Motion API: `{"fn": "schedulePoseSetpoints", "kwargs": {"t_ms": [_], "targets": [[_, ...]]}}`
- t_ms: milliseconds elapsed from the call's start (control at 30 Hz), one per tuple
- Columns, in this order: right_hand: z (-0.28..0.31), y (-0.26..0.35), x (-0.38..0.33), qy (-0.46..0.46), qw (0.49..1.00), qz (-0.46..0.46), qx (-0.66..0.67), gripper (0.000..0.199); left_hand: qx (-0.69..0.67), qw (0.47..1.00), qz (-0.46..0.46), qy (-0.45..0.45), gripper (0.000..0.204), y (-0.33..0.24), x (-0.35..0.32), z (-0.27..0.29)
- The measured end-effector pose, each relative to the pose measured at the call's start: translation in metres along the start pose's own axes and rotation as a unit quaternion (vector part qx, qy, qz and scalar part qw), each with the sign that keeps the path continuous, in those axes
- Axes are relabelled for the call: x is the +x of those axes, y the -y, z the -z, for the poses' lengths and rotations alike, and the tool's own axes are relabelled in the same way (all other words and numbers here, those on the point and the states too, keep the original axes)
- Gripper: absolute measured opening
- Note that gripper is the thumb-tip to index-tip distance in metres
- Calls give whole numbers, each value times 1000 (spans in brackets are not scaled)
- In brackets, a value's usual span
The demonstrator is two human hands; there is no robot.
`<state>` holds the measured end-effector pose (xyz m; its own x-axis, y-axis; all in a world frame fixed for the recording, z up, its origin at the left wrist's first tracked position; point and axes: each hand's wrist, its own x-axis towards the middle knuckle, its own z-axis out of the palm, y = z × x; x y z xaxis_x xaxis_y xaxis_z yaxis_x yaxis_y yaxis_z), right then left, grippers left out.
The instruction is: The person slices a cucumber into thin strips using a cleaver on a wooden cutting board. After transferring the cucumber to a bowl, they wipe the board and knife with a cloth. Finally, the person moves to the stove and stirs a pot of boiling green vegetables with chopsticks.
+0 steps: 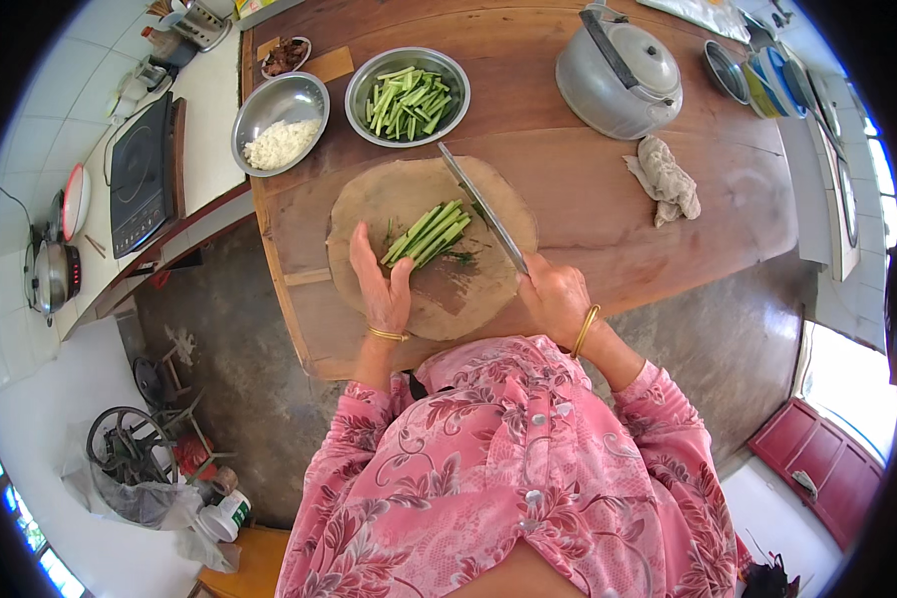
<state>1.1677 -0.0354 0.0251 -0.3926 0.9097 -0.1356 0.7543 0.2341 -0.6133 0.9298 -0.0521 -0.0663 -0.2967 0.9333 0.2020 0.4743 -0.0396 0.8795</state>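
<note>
A bundle of green cucumber strips (429,235) lies on a round wooden chopping board (478,294), with dark green scraps beside it. My left hand (381,291) is at the bundle's left end, fingers stretched and thumb apart; the thumb is close against the strips, and I cannot tell whether it touches them. In my right hand (556,299) is the handle of a knife (483,207). Its blade is held on edge, slanting up and to the left over the board's right part, apart from the strips. Beyond the board, a steel bowl (456,125) holds more cut strips.
Left of that bowl stands another steel bowl (314,92) with white grated or crumbly food, and a small dish of brown pieces (285,56) behind it. A large metal kettle (608,105) and a crumpled cloth (666,184) occupy the table's right side. An induction cooker (142,179) sits on the left counter.
</note>
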Motion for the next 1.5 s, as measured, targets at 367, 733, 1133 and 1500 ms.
{"fn": "schedulePoseSetpoints", "kwargs": {"t_ms": [367,733,1133,1500], "targets": [[-13,6,-15,1,999,32,24,15,-85,996,-1,24,66,10,0,-18],[-11,30,-26,-49,991,66,103,17,240,933,-193,186,72,-12,15,7],[-25,35,-31,19,997,41,59,18,85,960,-201,174,56,2,22,13],[-27,53,4,154,985,3,-80,22,61,957,-206,194,40,4,29,11]]}}
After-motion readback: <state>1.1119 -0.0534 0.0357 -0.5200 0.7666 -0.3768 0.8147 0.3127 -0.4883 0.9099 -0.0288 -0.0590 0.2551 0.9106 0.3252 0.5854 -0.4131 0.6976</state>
